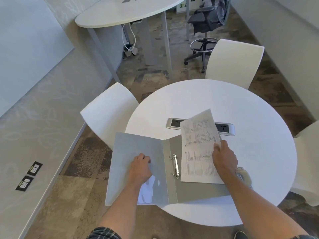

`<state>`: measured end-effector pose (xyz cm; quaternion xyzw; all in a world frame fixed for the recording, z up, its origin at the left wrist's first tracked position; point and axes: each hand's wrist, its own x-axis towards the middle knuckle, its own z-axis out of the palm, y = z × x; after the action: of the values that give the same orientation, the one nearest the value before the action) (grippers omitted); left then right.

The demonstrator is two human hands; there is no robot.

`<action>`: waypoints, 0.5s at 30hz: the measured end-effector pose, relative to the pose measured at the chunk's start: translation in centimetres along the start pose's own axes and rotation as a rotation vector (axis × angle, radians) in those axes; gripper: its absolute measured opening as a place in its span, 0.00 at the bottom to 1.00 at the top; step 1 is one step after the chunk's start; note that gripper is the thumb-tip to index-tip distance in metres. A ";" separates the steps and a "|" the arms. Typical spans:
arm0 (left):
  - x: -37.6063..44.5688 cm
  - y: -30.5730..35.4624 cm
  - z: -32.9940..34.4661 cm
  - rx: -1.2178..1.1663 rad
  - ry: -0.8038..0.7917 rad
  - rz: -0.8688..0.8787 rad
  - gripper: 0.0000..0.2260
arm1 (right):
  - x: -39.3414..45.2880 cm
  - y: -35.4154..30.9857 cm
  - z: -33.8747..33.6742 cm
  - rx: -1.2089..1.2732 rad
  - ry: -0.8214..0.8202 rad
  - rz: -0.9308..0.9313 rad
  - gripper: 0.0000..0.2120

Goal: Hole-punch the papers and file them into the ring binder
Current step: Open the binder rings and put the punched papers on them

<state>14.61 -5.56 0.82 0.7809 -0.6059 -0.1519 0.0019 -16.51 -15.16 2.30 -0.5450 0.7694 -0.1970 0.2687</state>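
Note:
A grey ring binder (198,190) lies open on the round white table (241,104), its left cover hanging past the table edge. Its metal rings (175,166) stand in the middle of the spine. My left hand (140,167) rests in a loose fist on the inside of the left cover. My right hand (223,157) grips the right edge of printed papers (198,149), held tilted over the binder's right half, just right of the rings. A pale hole punch (244,175) shows partly behind my right wrist.
A silver power-socket strip (226,129) is set into the tabletop behind the papers. White chairs stand at the left (108,111), far side (233,62) and right (307,161). A second white table and a dark office chair stand farther back.

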 end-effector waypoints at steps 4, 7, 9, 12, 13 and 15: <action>0.9 0.5 -0.2 -0.342 -0.018 -0.148 0.10 | -0.5 -0.8 -0.1 0.451 -0.052 -0.061 0.10; 1.1 0.6 -1.1 -0.607 -0.085 -0.263 0.17 | -0.7 -1.0 0.2 0.667 -0.096 -0.072 0.09; 1.0 0.7 -1.6 -0.734 -0.158 -0.295 0.25 | -0.7 -0.9 0.5 0.800 -0.127 -0.048 0.09; 0.6 0.6 -2.0 -0.843 -0.221 -0.300 0.36 | -0.7 -0.7 0.7 0.997 -0.184 -0.029 0.07; 0.5 0.6 -2.1 -0.862 -0.237 -0.297 0.37 | -0.6 -0.6 0.8 1.068 -0.206 -0.028 0.08; 0.2 0.9 -2.5 -0.906 -0.262 -0.276 0.34 | -0.5 -0.4 0.7 1.193 -0.235 -0.007 0.11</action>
<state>14.45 -6.43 3.35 0.7489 -0.3647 -0.4960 0.2452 -15.65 -14.86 2.15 -0.3210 0.4897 -0.5334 0.6105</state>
